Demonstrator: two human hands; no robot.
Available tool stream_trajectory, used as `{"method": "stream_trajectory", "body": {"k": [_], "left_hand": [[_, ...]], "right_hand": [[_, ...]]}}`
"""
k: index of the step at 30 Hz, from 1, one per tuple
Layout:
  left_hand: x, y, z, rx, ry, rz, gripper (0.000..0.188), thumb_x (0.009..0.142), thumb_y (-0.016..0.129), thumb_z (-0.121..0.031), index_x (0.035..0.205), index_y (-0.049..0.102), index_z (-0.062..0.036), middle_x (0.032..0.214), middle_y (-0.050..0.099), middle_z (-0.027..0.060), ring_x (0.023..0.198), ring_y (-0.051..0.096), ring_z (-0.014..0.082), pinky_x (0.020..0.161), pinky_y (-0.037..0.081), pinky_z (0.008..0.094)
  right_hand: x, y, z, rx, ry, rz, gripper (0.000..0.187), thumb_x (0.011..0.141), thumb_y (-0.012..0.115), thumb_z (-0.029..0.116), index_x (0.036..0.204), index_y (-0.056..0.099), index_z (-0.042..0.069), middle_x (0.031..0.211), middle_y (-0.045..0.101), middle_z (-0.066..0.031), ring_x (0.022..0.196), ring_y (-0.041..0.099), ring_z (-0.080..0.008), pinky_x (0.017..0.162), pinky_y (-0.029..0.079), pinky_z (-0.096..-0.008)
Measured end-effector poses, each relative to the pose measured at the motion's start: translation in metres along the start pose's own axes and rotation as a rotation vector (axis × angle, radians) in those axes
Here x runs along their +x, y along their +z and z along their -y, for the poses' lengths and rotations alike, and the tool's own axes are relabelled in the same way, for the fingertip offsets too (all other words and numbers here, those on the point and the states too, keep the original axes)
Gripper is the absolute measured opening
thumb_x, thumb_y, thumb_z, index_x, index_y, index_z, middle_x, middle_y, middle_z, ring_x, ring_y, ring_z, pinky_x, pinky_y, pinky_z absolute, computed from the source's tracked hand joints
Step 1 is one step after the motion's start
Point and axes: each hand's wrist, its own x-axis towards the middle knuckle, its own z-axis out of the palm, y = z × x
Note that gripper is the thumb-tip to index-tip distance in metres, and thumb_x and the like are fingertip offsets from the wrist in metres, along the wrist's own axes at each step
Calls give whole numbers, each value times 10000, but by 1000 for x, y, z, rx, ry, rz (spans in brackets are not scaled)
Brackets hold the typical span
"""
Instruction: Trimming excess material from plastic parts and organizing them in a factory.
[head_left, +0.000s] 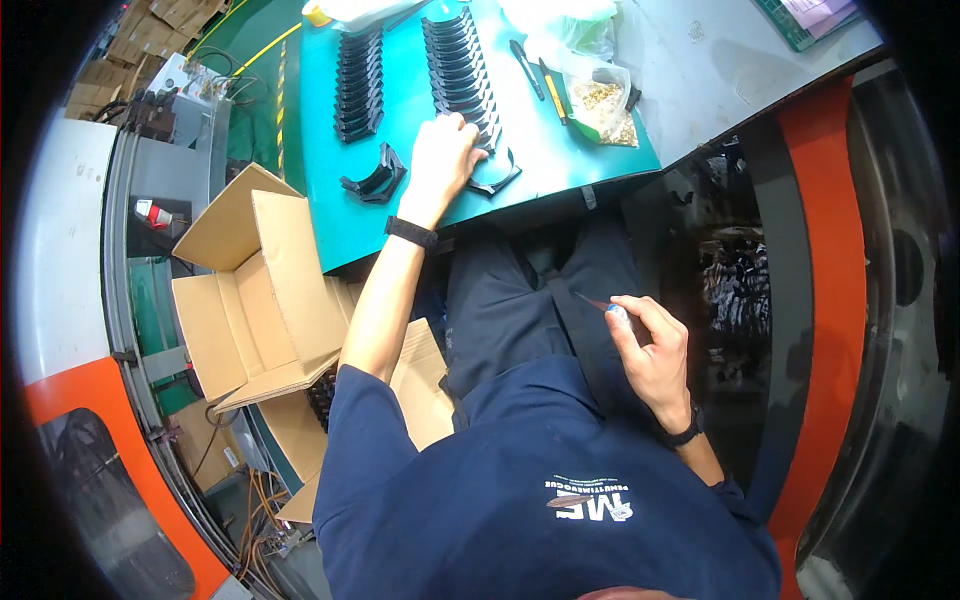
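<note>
My left hand [442,160] is on the green table mat at the near end of a row of black curved plastic parts [460,65]. Its fingers are curled, with the thumb against one black curved part [498,180], which the hand partly covers. Just left of the wrist lies another single black curved part [376,176]. A second row of the same parts [359,85] stands farther left. Over my lap, right of the belt strap, my right hand [650,350] is closed around a small thin pointed tool [612,310] with a blue and white end.
The green mat [560,165] also bears a black pen-like tool [526,70], a yellow and black knife [552,92] and a plastic bag of small brass-coloured pieces [605,100]. Open cardboard boxes [262,300] stand left of me. Orange-edged machinery [825,250] flanks my right.
</note>
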Motion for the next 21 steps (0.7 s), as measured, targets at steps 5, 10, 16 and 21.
{"method": "stream_trajectory", "body": {"k": [5, 10, 16, 21], "left_hand": [[10, 0, -12, 79, -123, -109, 287, 718, 789, -285, 848, 642, -76, 816, 584, 84, 797, 585, 269, 703, 458, 388], [-25, -14, -58, -163, -167, -67, 280, 747, 780, -255, 860, 647, -36, 832, 617, 122, 822, 593, 299, 749, 462, 410], [-51, -43, -109, -376, -86, -90, 151, 773, 708, -72, 899, 628, -47, 889, 595, 119, 888, 577, 326, 844, 447, 415], [-57, -125, -167, -477, 67, -58, 217, 706, 757, -96, 898, 657, -83, 882, 588, 56, 970, 577, 257, 1008, 418, 476]], "right_hand": [[1, 2, 2, -22, -2, -5, 222, 825, 723, 118, 1000, 662, -6, 820, 643, -125, 705, 626, -228, 628, 475, -305], [1, 2, -8, 8, 153, 11, 248, 822, 728, 104, 1035, 652, 2, 807, 609, -90, 665, 561, -151, 596, 442, -268], [14, 10, -27, 231, 221, -23, 289, 874, 705, 120, 1134, 624, 24, 821, 588, -3, 722, 511, -49, 630, 422, -217], [37, 1, -5, 766, 412, 245, 236, 941, 628, 169, 1102, 592, -1, 799, 623, -21, 584, 455, -24, 520, 353, -190]]}}
